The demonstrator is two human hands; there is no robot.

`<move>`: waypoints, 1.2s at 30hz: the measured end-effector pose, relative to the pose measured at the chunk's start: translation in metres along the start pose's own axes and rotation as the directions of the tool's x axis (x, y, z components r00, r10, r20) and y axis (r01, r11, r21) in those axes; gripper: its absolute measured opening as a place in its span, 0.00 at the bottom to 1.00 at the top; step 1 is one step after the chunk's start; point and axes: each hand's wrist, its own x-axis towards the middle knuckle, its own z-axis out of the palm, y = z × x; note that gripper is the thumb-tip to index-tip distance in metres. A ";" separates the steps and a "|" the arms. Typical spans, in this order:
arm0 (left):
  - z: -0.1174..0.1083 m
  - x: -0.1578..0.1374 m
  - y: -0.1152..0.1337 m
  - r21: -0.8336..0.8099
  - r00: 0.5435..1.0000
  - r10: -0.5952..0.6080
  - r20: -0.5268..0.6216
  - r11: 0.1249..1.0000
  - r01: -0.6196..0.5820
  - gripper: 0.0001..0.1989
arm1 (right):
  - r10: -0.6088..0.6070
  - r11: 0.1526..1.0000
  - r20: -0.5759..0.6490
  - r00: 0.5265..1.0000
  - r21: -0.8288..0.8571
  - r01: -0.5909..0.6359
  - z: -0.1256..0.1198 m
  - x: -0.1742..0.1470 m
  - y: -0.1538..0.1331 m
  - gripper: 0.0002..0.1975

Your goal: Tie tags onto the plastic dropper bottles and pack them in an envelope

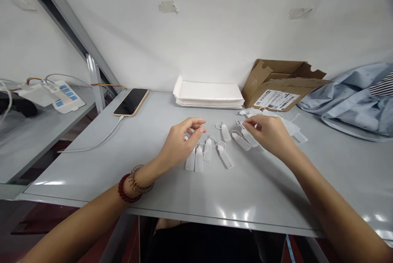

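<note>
Several small translucent plastic squeeze bottles with white caps and thin looped straps lie on the grey table [153,197]. My left hand [181,142] hovers over the left group, thumb and fingers apart with nothing between them. Below it are a bottle [199,160] and, a little to the right, a slanted bottle [226,157]. My right hand [270,134] pinches the cap end of a bottle [249,137], its fingertips partly covering that end. Another bottle [241,142] lies just left of it, and a separate bottle [226,133] rests between my hands.
Behind the bottles is a stack of white envelopes [210,91]. An opened cardboard box [276,87] stands at the back right, with more bottles before it and light blue cloth [353,95] beside it. A phone [131,102] on a charging cable lies at the left.
</note>
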 end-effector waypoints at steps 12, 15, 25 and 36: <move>0.000 -0.001 0.001 0.012 1.000 -0.018 0.016 1.000 0.018 0.12 | 0.170 0.950 0.310 0.935 -0.303 -0.072 -0.009 -0.002 0.004 0.11; 0.001 0.000 0.001 0.013 1.000 -0.025 0.015 1.000 0.025 0.12 | 0.163 0.929 0.343 0.925 -0.368 -0.027 -0.004 -0.004 -0.001 0.12; 0.000 -0.001 0.001 0.031 1.000 -0.007 0.018 1.000 0.006 0.12 | -0.044 0.999 0.147 0.988 0.001 0.044 -0.005 -0.011 -0.009 0.16; 0.001 -0.001 0.004 -0.048 1.000 0.004 0.018 0.999 -0.003 0.14 | -0.433 0.900 -0.096 0.896 0.010 0.436 0.011 -0.031 -0.034 0.13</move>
